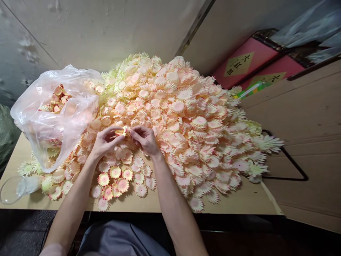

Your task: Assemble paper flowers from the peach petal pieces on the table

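Note:
A small yellow petal disc [123, 131] with red-tipped edges is held between the thumb and fingers of my left hand [108, 140]. Close beside it, my right hand [146, 140] is closed in a pinch at the disc's right side. Whatever sits between those right fingertips is too small to make out. Both hands hover over a large heap of artificial flower petal discs [177, 106], pale pink and cream with fringed rims. Between my forearms, several yellow and pink discs [115, 172] lie on the wooden table [151, 204].
A translucent plastic bag [53, 124] with more discs inside stands at the left. A clear cup [13, 190] lies on its side at the table's left front. Red boxes [245, 62] and a cardboard panel [306, 142] border the right; a wall [106, 32] rises behind.

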A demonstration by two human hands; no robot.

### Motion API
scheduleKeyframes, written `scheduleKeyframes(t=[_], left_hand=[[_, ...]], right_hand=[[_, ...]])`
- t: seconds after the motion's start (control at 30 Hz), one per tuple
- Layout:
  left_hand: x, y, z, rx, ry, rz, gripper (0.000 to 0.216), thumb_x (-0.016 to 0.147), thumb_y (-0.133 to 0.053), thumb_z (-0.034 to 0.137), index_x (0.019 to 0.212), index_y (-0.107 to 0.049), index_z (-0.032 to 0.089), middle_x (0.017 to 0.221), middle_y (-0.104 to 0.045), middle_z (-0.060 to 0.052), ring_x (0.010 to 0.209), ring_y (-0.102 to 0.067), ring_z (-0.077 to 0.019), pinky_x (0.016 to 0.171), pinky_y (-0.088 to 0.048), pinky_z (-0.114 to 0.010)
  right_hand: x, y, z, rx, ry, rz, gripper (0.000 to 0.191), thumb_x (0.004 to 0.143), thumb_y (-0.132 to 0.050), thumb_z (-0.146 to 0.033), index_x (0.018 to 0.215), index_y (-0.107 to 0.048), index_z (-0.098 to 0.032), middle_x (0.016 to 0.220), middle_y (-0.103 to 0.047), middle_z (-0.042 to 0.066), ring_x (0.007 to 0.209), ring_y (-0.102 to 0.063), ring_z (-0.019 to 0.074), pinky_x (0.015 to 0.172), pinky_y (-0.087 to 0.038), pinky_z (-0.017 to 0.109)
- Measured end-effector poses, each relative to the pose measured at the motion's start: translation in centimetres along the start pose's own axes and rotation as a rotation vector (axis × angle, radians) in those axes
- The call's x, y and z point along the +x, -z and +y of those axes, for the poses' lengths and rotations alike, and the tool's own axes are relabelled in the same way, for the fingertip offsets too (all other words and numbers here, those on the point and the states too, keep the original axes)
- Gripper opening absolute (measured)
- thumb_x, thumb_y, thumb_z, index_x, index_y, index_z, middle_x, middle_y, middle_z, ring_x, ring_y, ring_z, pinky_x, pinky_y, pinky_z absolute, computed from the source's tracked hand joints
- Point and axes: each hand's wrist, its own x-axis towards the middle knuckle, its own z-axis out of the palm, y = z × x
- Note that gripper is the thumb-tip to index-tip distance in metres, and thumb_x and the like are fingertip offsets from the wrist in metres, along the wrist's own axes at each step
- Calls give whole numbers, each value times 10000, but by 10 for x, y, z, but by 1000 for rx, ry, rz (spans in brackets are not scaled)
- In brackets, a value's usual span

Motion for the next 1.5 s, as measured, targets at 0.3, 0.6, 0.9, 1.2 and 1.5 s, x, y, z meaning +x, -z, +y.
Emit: scheduleKeyframes(t=[0.3,0.6,0.9,1.2,1.5], left_hand=[[2,-1,0,-21,-87,14,371,711,-820,335,1008,-671,170,1105,-648,-102,977,-651,-175,813,-570,-255],[1,-1,0,31,-114,1,386,718,-816,335,1045,-708,161,1084,-687,-105,965,-669,-188,816,-574,-265],[3,3,2,215,-237,-62,388,769,-777,307,1139,-733,201,1133,-686,-114,1008,-657,-203,848,-535,-277],[0,-1,-6,-19,-72,-74,520,733,-808,311,1212,-653,180,1099,-706,-104,893,-697,-187,788,-583,-276],[0,1,-8,-16,-45,-79,436,739,-805,303,1135,-692,158,967,-738,-86,781,-707,-169,735,-602,-274]], right_hand=[[-2,0,1,-24,-70,-46,251,726,-788,-438,816,-770,-203,674,-684,3,579,-565,106,547,-466,239],[-3,2,5,-26,-73,-62,243,737,-782,-433,815,-769,-203,732,-710,9,609,-585,110,559,-490,234],[-3,1,1,-34,-60,-80,204,752,-774,-405,798,-765,-207,720,-700,-2,614,-580,109,576,-487,239],[-3,0,1,-4,-71,-76,190,743,-784,-384,811,-774,-206,780,-737,12,658,-632,121,629,-520,251],[-3,1,2,-7,-72,-71,207,730,-795,-380,828,-784,-197,794,-757,29,690,-658,137,655,-535,260]])
